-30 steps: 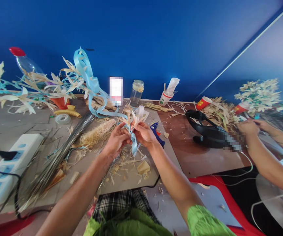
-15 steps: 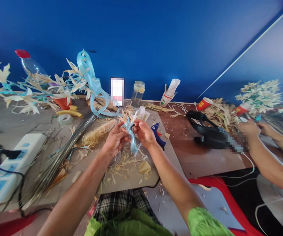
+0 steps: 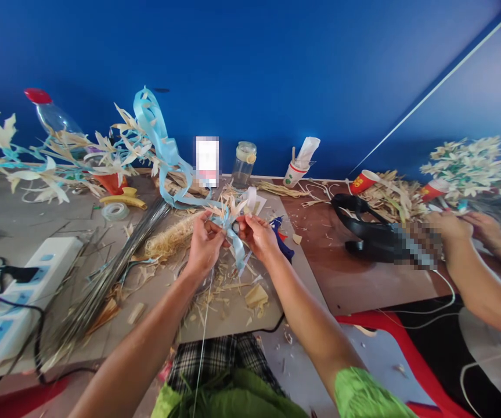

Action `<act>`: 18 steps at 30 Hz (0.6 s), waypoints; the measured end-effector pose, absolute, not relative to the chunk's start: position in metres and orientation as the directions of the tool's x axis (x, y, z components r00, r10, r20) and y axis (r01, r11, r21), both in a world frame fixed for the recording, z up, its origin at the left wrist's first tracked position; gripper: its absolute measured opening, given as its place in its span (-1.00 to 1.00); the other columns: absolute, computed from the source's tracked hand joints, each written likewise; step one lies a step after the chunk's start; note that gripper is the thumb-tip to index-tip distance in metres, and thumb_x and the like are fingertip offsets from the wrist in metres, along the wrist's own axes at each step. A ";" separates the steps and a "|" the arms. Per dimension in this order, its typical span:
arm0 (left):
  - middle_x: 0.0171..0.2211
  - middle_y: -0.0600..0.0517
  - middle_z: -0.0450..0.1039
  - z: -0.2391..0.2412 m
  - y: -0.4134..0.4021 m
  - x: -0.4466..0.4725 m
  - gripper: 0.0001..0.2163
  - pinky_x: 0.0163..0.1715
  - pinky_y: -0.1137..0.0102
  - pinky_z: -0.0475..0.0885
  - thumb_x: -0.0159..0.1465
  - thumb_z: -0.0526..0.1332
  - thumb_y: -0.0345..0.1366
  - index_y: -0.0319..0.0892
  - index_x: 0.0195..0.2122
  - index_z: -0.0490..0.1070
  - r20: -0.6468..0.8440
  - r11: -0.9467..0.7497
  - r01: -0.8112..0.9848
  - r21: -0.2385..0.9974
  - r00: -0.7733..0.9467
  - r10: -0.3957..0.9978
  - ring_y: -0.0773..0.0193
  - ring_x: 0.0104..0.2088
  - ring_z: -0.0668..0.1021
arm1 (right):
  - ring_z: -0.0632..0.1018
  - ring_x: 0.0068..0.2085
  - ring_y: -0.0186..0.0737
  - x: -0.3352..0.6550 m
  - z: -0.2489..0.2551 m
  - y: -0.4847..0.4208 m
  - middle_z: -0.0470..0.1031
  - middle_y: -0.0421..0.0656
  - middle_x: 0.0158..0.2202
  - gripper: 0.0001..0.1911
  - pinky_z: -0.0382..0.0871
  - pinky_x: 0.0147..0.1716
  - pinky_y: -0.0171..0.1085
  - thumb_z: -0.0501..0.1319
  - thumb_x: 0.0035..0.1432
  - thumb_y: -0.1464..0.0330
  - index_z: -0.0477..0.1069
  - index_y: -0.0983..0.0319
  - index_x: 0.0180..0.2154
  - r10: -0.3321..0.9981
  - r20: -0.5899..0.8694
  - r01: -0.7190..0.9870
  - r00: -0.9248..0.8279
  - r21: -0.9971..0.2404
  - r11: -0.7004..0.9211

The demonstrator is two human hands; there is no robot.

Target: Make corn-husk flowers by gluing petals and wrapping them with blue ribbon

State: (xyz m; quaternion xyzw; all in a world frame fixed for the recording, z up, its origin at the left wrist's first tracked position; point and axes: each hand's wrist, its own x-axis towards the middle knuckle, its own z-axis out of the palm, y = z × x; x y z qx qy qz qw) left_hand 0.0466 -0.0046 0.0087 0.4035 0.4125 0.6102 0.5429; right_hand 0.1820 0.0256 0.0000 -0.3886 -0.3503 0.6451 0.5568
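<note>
A cream husk flower (image 3: 231, 206) with light blue ribbon (image 3: 237, 246) round its base is between my hands, above the littered board. My left hand (image 3: 206, 242) is closed, thumb and fingers pinching the ribbon-wrapped stem. From below this hand a thin wire (image 3: 204, 331) runs down toward my lap. My right hand (image 3: 258, 234) is closed in a pinch just right of the stem; what lies between its fingertips is too small to make out. The ribbon's loose end hangs between the two hands.
A corn cob with frayed fibres (image 3: 169, 237) and a bundle of wires (image 3: 115, 278) lie left, beside a power strip (image 3: 52, 261). A blue glue gun (image 3: 281, 239) is right of my hand. A glass jar (image 3: 244, 164) stands behind. A co-worker's arm (image 3: 479, 273) reaches in at right.
The flower has tipped slightly, and its ribbon end has swung a little right. A thin wire now shows trailing down from my left hand. Both hands stay close together.
</note>
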 end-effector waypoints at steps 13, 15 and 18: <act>-0.54 0.24 0.29 0.006 -0.004 0.047 -0.53 -0.56 0.47 0.37 0.04 0.27 -0.39 -0.13 -0.04 0.14 0.076 -0.091 -0.254 0.963 -0.069 0.995 0.42 -0.64 0.45 | 0.38 -0.49 -0.43 0.184 0.007 0.023 0.42 -0.26 -0.49 -0.69 0.26 -0.48 -0.38 0.45 -0.28 0.29 0.47 0.24 -0.42 0.982 -0.135 -0.532 -0.132 -0.826 -0.185; -0.54 0.25 0.29 0.006 -0.004 0.047 -0.53 -0.56 0.46 0.39 0.04 0.27 -0.39 -0.13 -0.04 0.13 0.076 -0.094 -0.254 0.963 -0.081 0.994 0.42 -0.64 0.45 | 0.35 -0.53 -0.45 0.188 0.008 0.026 0.41 -0.28 -0.53 -0.72 0.22 -0.53 -0.39 0.43 -0.27 0.29 0.47 0.25 -0.44 0.987 -0.156 -0.537 -0.036 -0.830 -0.151; -0.54 0.25 0.29 0.007 -0.003 0.048 -0.53 -0.56 0.46 0.40 0.03 0.26 -0.42 -0.13 -0.05 0.13 0.070 -0.089 -0.256 0.962 -0.083 0.994 0.43 -0.65 0.44 | 0.26 -0.64 -0.51 0.196 0.010 0.027 0.34 -0.32 -0.62 -0.72 0.11 -0.63 -0.41 0.41 -0.22 0.23 0.45 0.26 -0.49 0.983 -0.182 -0.473 0.003 -0.867 -0.159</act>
